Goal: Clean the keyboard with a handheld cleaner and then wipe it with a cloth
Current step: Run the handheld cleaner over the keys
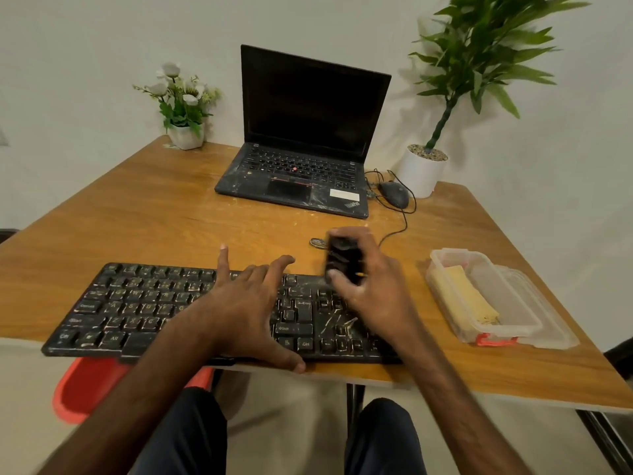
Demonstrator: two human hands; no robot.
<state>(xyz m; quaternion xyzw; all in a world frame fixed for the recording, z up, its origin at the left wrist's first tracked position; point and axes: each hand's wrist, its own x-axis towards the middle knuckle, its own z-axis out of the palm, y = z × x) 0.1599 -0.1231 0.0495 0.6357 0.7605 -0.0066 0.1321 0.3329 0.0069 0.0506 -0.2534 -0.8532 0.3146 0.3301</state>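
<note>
Right hand (363,282) grips black handheld cleaner (344,260), blurred, probably over numpad; left hand (253,303) spread flat steadying keyboard (137,310). Best: slow, overlapping row-by-row passes.

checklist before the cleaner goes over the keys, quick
1. Cleaner held firmly by the right hand: ok.
2. Left hand lies flat on the keyboard, steadying it: ok.
3. Keyboard fully on the table: not ok, its left near corner seems to overhang the edge.
4. Cleaner switched on: cannot tell, it is blurred.
5. Cloth ready for the wipe, lying in the open box to the right: ok.
</note>
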